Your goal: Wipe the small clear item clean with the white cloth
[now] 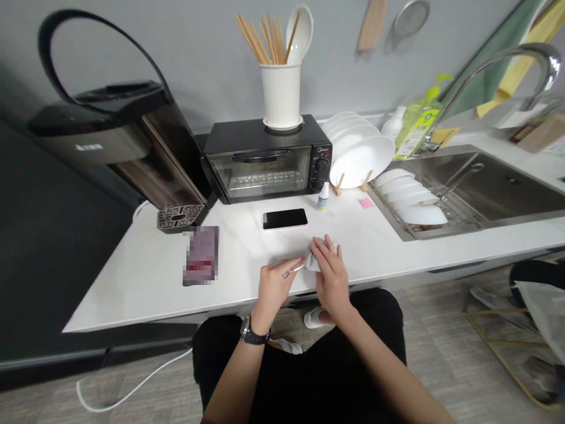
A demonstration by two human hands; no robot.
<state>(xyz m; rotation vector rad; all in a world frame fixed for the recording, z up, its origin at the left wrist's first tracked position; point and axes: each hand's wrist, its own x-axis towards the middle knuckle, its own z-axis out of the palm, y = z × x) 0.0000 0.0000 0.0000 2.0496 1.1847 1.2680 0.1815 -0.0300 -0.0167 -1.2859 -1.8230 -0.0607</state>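
My left hand (274, 288) is closed round the temple of a pair of glasses (293, 271), near the counter's front edge. My right hand (331, 277) presses a light grey cloth (312, 262) against the lens end, which the cloth and fingers mostly hide. Behind my hands, a black-screened phone (285, 219) lies flat on the white counter (238, 259). A small white spray bottle (323, 197) with a blue and yellow label stands upright to the phone's right. Farther right lies a pink square (366, 203).
A toaster oven (267, 162) carries a white chopstick holder (282, 94). The tall dark dispenser (145, 147) stands left, with a blurred purple item (202, 256) before it. Plates (362, 159) and the sink (494, 188) are right. Part of another person (536, 274) shows at far right.
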